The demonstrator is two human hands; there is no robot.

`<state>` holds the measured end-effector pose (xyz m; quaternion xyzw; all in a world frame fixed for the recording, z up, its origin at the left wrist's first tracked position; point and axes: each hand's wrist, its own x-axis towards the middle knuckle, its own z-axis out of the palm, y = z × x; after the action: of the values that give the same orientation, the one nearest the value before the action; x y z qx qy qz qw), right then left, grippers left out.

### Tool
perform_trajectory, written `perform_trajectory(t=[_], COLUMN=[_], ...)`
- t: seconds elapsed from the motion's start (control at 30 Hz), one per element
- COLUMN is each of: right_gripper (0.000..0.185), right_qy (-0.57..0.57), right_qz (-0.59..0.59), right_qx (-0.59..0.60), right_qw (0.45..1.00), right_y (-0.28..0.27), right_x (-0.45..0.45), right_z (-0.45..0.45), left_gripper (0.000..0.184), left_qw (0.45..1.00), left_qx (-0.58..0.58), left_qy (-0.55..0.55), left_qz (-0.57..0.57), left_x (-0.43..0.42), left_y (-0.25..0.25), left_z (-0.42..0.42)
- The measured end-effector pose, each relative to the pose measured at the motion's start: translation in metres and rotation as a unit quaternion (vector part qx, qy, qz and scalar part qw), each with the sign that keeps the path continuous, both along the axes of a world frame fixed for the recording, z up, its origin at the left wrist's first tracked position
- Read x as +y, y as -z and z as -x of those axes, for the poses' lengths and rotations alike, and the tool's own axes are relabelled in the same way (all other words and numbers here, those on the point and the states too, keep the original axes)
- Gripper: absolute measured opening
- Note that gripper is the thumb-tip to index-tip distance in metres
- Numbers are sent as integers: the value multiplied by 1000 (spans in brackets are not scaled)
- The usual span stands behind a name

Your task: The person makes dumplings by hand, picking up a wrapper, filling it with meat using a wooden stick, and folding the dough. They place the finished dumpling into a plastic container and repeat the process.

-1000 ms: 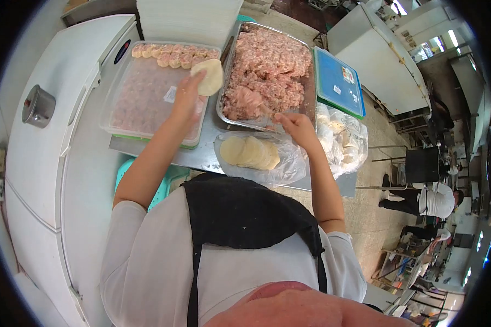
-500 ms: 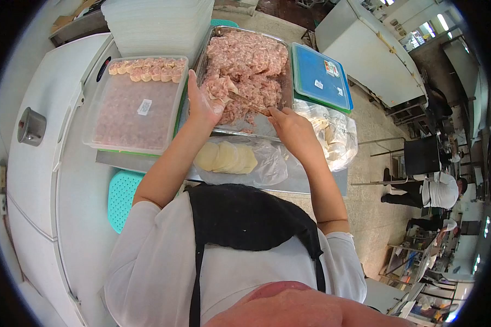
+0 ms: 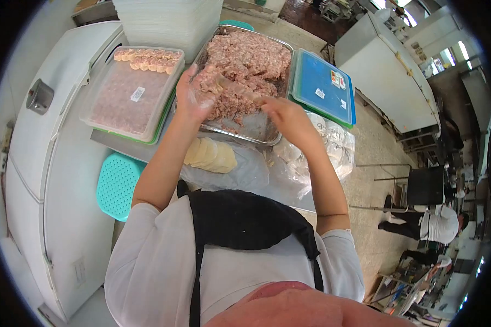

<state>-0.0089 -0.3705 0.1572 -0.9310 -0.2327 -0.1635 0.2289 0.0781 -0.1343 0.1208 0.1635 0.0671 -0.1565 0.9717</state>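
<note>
My left hand (image 3: pixel 193 101) is cupped around a dumpling wrapper with meat filling (image 3: pixel 208 80), over the near left corner of a metal tray (image 3: pixel 259 124). My right hand (image 3: pixel 283 115) pinches the end of a thin, flat filling spatula (image 3: pixel 237 87), blurred here, whose far end reaches toward the filling. Raw minced meat (image 3: pixel 251 52) is heaped in the tray, with bare metal showing at its near side. Just in front of the tray, overlapping round wrappers (image 3: pixel 210 155) lie on a clear plastic bag (image 3: pixel 248 171).
To the left stands a translucent lidded box (image 3: pixel 131 103) with a row of filled dumplings (image 3: pixel 147 60) on top. Blue lids (image 3: pixel 322 82) and bagged wrappers (image 3: pixel 335 144) are at the right. White stacked trays (image 3: pixel 166 24) rise behind. A person (image 3: pixel 439 223) stands farther off.
My view has shifted, so the table appears turned slightly. The left hand has curled more around the wrapper and filling, while the right hand still holds the spatula near it.
</note>
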Motion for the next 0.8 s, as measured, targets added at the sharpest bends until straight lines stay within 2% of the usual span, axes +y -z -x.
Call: perform_trajectory(t=[0.03,0.07,0.1,0.13,0.17,0.2,0.23,0.27,0.3,0.33,0.4,0.43,0.5,0.53,0.57,0.6,0.63,0.7,0.73,0.77,0.8], right_gripper=[27,27,32,38,38,36,36,36,35,34,33,33,33,33,33,34,35,34,34,34,31], right_qy=[-12,-17,2,23,20,5,-12,-17,-40,-62,-69,-73,-95,-114,-116,-136,-156,-151,-143,-144,-62], right_qz=[-86,-88,-136,-182,-182,-192,-201,-200,-187,-174,-186,-197,-198,-199,-199,-160,-120,-94,-68,-68,-29], right_qx=[7,6,139,271,271,317,362,363,338,312,306,302,305,308,308,255,201,154,105,103,68], right_qw=[996,996,981,945,945,929,910,910,922,932,931,930,927,923,923,944,960,972,982,982,995], right_y=[-1,-1,-6,-12,-17,-22,-24,-24,-23,-22,-15,-10,13,25,36,46,50,48,43,39,23], right_x=[-8,-14,-17,-19,-21,-22,-23,-25,-27,-29,-27,-25,-20,-19,-21,-24,-26,-35,-35,-32,-22], right_z=[-2,-2,1,5,7,8,9,11,12,13,14,13,8,5,0,-7,-13,-31,-35,-31,-20], left_gripper=[60,57,57,57,60,65,65,61,57,57,39,39,28,28,29,31,31,33,33,45,57], left_qw=[1000,989,957,956,869,733,732,699,663,662,653,653,548,548,499,448,447,486,486,541,593], left_qx=[-2,-108,-211,-211,-318,-405,-402,-438,-472,-470,-441,-439,-545,-543,-573,-602,-600,-454,-454,-402,-348], left_qy=[-7,27,63,61,3,-56,-59,-44,-28,-31,119,117,118,117,107,96,94,159,158,131,101], left_qz=[-2,-97,-191,-193,-379,-544,-546,-564,-580,-583,-604,-606,-624,-626,-641,-654,-656,-730,-730,-727,-719], left_x=[1,3,4,4,5,6,6,6,7,10,16,16,18,19,21,23,23,21,23,26,30], left_y=[-1,-1,-9,-15,-20,-24,-28,-33,-37,-43,-54,-55,-56,-52,-46,-43,-43,-43,-30,-6,6], left_z=[5,12,21,24,27,29,32,34,36,37,36,32,25,24,22,21,24,32,26,16,9])
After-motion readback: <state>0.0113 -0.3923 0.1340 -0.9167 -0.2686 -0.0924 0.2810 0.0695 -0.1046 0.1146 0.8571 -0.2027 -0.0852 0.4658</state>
